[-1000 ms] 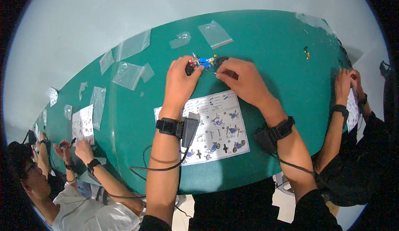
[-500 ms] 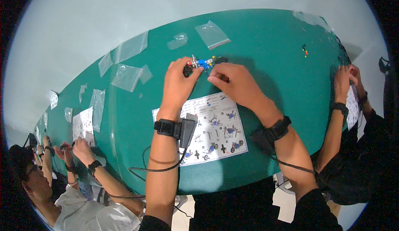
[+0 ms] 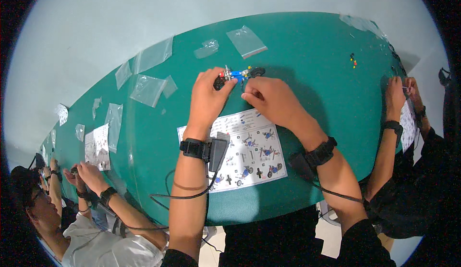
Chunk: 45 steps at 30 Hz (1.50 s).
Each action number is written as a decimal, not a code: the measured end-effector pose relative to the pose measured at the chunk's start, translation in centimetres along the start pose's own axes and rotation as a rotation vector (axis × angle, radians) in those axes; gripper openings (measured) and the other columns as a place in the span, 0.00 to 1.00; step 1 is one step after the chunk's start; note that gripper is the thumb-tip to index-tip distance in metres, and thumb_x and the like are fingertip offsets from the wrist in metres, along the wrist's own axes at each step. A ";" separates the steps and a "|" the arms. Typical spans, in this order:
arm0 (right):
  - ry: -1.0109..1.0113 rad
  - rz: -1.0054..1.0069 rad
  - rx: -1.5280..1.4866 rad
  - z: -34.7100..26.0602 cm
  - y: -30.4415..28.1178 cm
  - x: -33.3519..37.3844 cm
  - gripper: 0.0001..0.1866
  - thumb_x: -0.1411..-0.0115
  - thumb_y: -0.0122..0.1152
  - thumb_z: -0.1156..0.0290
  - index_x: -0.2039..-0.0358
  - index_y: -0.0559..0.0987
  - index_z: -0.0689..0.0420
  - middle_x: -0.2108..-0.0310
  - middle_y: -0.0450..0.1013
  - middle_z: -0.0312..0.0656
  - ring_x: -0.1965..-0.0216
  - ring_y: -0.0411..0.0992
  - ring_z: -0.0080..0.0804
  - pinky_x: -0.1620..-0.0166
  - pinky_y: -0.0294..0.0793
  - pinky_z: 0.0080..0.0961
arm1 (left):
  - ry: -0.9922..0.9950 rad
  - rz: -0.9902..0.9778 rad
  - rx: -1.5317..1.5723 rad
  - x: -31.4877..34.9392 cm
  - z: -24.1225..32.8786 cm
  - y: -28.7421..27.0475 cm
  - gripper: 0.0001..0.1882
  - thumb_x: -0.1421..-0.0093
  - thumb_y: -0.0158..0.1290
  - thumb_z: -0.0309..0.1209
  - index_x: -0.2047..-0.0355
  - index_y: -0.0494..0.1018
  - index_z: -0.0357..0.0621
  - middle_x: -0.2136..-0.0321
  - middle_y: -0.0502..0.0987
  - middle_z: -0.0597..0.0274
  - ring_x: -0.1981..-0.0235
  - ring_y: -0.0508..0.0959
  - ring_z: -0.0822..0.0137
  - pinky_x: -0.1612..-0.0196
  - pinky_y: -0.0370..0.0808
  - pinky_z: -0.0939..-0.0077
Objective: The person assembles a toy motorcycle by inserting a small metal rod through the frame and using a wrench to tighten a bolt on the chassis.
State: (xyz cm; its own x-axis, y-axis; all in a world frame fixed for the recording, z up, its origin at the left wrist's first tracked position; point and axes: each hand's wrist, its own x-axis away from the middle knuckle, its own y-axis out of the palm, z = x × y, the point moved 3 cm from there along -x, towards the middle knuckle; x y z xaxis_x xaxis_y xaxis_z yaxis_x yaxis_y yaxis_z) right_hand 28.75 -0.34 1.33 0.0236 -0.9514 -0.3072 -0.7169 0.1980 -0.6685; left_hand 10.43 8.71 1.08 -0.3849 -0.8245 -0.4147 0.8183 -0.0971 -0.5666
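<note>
A small toy motorcycle (image 3: 237,75) built of blue, grey, red and yellow pieces, with black wheels, is held just above the green table. My left hand (image 3: 207,96) grips its left end, thumb below and fingers over the rear. Close to its right half, my right hand (image 3: 276,99) is curled with thumb and forefinger together beneath the blue body. Whatever those fingertips pinch is too small and hidden to name. Below both hands lies a printed instruction sheet (image 3: 252,159) with pictures of motorcycle parts and build stages, partly covered by my left wrist.
Clear plastic bags (image 3: 247,41) lie across the far and left parts of the green table (image 3: 307,46). Several tiny black, red and yellow pieces (image 3: 354,61) sit at the far right. People work on both sides, with a co-worker's hands (image 3: 398,91) at right. Cables (image 3: 182,196) trail from my wristbands.
The motorcycle's right wheel now shows more plainly as my right fingers sit slightly lower. The view has shifted a little. My left hand keeps its grip.
</note>
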 end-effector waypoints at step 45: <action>0.102 0.040 0.147 0.9 0.0 -0.5 0.09 0.31 0.69 0.63 0.61 0.83 0.55 0.62 0.83 0.48 0.59 0.83 0.55 0.56 0.82 0.53 | 0.052 -0.036 -0.059 0.2 -0.9 0.4 0.17 0.41 0.72 0.26 0.51 0.83 0.39 0.55 0.85 0.51 0.51 0.84 0.49 0.44 0.79 0.61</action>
State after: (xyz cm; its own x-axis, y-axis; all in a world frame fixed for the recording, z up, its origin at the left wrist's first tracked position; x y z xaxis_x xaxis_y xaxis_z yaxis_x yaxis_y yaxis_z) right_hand 29.34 0.32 0.86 -0.0790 -0.9596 -0.2699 -0.6059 0.2612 -0.7514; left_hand 10.29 9.00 0.18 -0.4366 -0.7911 -0.4284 0.7774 -0.0921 -0.6223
